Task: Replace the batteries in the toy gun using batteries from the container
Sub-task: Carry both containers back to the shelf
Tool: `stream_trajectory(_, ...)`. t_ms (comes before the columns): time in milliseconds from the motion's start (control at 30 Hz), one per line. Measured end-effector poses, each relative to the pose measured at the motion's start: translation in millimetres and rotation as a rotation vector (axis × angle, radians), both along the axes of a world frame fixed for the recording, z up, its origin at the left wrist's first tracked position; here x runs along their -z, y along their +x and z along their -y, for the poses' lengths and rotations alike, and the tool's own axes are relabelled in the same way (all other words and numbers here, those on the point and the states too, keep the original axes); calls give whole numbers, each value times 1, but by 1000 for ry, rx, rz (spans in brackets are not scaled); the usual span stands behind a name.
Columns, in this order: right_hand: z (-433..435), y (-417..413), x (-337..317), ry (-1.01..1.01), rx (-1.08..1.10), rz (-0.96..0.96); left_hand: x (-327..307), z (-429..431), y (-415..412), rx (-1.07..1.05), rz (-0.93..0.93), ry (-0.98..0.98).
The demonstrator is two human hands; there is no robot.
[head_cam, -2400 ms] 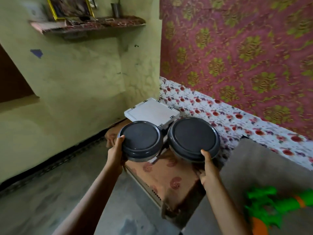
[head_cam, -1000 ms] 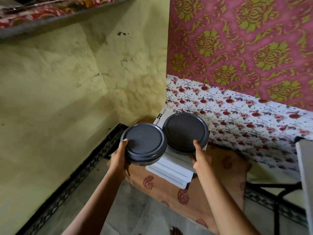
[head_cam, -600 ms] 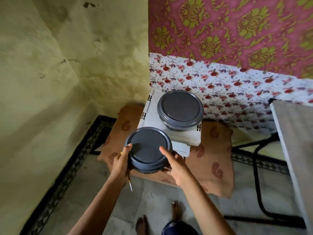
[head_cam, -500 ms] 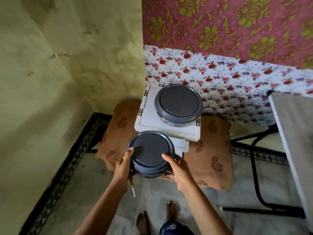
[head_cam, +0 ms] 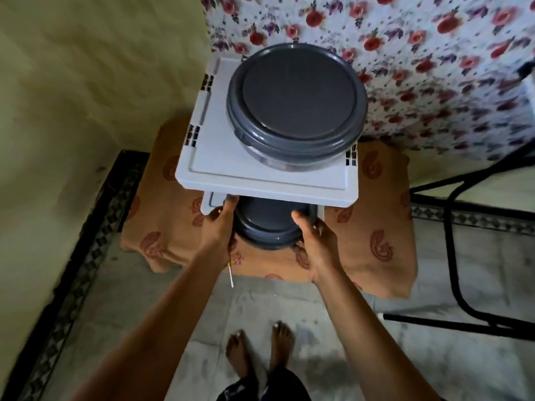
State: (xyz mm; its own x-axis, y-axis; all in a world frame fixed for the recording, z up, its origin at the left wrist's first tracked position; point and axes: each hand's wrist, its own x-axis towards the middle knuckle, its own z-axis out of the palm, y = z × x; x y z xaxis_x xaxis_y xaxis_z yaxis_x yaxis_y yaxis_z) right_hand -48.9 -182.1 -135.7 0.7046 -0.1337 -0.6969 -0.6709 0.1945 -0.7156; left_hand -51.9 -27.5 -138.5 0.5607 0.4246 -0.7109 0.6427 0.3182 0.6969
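Left hand (head_cam: 217,227): wrapped round the left side of the lower container (head_cam: 269,224), with the fingers curled against its wall and the tips up by the lid rim, so it's got a proper hold.
Right hand (head_cam: 317,241): mirrors it on the right side. The thumb lies on the lid edge and the other fingers are curled round underneath.
Lower container: dark grey and round with its lid on, gripped between both hands. The back half is tucked under the top of the rack (head_cam: 208,157) and the front half sticks out toward the person. Can't tell if it's sitting on a lower tier or just being held.
Screwdriver (head_cam: 230,274): a thin metal shaft pokes down out of the bottom of the left hand, with a bit of yellow up by the fingers. It looks like a small screwdriver pinned in the same grip.
Upper container (head_cam: 295,102): same kind, with a grey lid and a see-through wall below it. It sits on top of the rack, just beyond and above the hands.
Rack: white plastic with a flat square top right above the hands and slotted corners.
Brown cloth (head_cam: 376,227): paisley print, lying under the rack and spreading out either side of the hands.
Floral cloth (head_cam: 434,68): hangs beyond the rack, on the far side from the hands.
Black metal frame (head_cam: 451,241): well off to the right of the right hand, standing on the floor.
Feet (head_cam: 260,351): bare, on the grey floor below the forearms.
Wall (head_cam: 86,96): yellow-green, off to the left of the left hand.
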Motion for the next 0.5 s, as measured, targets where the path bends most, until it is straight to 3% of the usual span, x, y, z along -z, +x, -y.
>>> stream_trajectory(233,-7,44,26,-133,78,162,33,-11,53,24,-34,63)
stream_trajectory(500,-13,68,43,-176,57,57,57,-16,73,-65,-9,44)
